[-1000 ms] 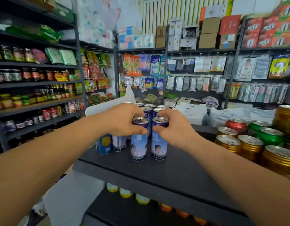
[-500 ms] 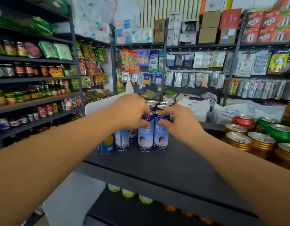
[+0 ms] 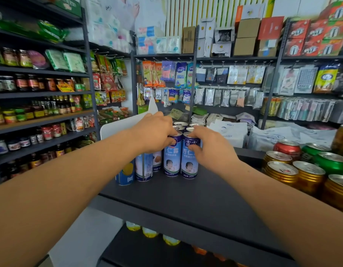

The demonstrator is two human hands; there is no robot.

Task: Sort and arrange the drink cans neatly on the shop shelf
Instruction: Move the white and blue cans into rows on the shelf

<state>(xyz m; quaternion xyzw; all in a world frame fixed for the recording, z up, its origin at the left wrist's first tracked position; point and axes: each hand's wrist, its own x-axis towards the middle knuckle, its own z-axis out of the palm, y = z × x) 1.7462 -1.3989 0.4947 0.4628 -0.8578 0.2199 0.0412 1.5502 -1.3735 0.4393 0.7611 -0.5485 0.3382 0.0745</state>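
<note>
Two tall blue drink cans stand side by side on the dark shelf top (image 3: pixel 186 201), at the front of two rows of the same cans (image 3: pixel 180 124). My left hand (image 3: pixel 155 132) is curled over the rim of the left front can (image 3: pixel 172 160). My right hand (image 3: pixel 211 149) has its thumb and fingers against the top and side of the right front can (image 3: pixel 189 164). Both cans are upright and touch each other. To their left stand a white and blue can (image 3: pixel 143 168) and a blue can with a yellow mark (image 3: pixel 126 174), partly hidden behind my left forearm.
Gold cans (image 3: pixel 309 176), green cans (image 3: pixel 330 162) and a red can (image 3: pixel 287 149) crowd the shelf's right end. A white divider panel (image 3: pixel 116 126) stands behind my left arm. Yellow-topped bottles (image 3: pixel 149 232) sit on the shelf below. Stocked shelves line the walls.
Both hands have slid the two front blue cans away from me, up against the cans behind them. The view has tipped slightly as my arms reached farther out.
</note>
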